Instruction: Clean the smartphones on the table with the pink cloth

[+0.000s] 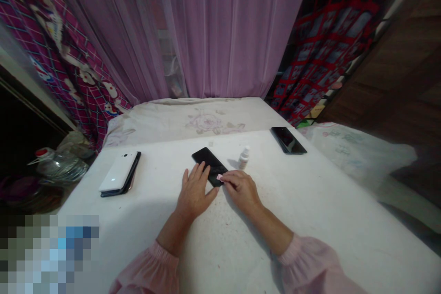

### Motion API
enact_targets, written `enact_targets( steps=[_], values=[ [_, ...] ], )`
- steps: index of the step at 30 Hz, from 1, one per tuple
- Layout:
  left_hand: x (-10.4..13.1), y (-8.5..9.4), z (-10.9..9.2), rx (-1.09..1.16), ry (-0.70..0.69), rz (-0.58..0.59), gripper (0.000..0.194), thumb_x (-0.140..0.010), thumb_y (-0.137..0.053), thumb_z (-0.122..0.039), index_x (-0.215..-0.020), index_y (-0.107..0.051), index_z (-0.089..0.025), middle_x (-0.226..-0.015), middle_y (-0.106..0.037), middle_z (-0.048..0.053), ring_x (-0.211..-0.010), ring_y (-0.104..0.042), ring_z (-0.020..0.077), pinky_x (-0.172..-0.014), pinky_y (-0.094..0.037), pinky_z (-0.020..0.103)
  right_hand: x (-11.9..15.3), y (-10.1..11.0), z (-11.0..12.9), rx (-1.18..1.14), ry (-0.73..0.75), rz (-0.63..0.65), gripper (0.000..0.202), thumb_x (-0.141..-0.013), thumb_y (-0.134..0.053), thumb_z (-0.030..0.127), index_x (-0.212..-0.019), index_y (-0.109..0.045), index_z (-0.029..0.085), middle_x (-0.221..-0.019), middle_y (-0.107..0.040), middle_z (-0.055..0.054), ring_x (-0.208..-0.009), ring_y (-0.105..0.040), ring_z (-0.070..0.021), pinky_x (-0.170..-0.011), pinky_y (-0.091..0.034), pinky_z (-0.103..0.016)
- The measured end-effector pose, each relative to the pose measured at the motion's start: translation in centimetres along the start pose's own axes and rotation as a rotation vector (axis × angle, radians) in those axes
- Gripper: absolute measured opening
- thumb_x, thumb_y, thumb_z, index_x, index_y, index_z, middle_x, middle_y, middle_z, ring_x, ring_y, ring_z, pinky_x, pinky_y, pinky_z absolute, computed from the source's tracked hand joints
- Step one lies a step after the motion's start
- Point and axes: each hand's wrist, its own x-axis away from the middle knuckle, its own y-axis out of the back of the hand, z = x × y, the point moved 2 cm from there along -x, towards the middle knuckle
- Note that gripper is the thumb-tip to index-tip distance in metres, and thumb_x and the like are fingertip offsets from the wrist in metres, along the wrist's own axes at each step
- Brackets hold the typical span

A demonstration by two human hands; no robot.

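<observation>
A black phone point(208, 161) lies flat and slanted on the white-covered table, in the middle of the view. My left hand point(195, 192) rests on its left edge with the fingers spread, holding nothing. A small pink piece point(219, 177) is pinched between the fingertips of my right hand point(241, 189) and touches the phone's near right end. Just beyond my right hand stands a small white bottle point(244, 158), upright.
Several stacked phones, a white one point(119, 172) on top, lie at the left. Dark phones point(288, 140) lie at the right. Purple curtains point(227, 32) hang behind the table point(144, 234). A red-capped plastic bottle point(58, 165) is beyond the left edge.
</observation>
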Motion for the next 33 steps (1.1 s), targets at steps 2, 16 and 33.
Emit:
enact_targets(
  steps=[2,16,33],
  values=[
    [0.0,0.0,0.0,0.002,0.004,0.003,0.061,-0.088,-0.054,-0.043,-0.141,-0.042,-0.016,-0.152,-0.036,0.016,-0.14,-0.033,0.032,-0.113,-0.023,0.058,0.0,0.0,-0.2,0.004,-0.026,-0.004,0.026,-0.081,-0.057,0.01,-0.087,-0.076,0.026,-0.089,-0.074,-0.003,-0.081,-0.068,-0.0174,-0.075,-0.054,-0.03],
    [0.1,-0.1,0.0,0.005,-0.009,-0.013,0.06,-0.089,-0.052,-0.042,-0.142,-0.041,-0.015,-0.152,-0.036,0.016,-0.14,-0.033,0.0325,-0.113,-0.023,0.058,0.1,-0.1,-1.0,0.014,-0.119,-0.036,0.025,-0.084,-0.055,0.012,-0.092,-0.075,0.025,-0.094,-0.073,-0.003,-0.083,-0.068,-0.0176,-0.076,-0.055,-0.03],
    [0.0,0.0,0.0,0.01,-0.005,0.0,0.061,-0.088,-0.054,-0.043,-0.142,-0.041,-0.016,-0.152,-0.037,0.016,-0.14,-0.033,0.0325,-0.113,-0.022,0.058,-0.1,-0.2,0.4,-0.032,-0.042,-0.001,0.025,-0.081,-0.058,0.011,-0.085,-0.076,0.027,-0.087,-0.075,-0.001,-0.083,-0.068,-0.0176,-0.079,-0.054,-0.032]
  ],
)
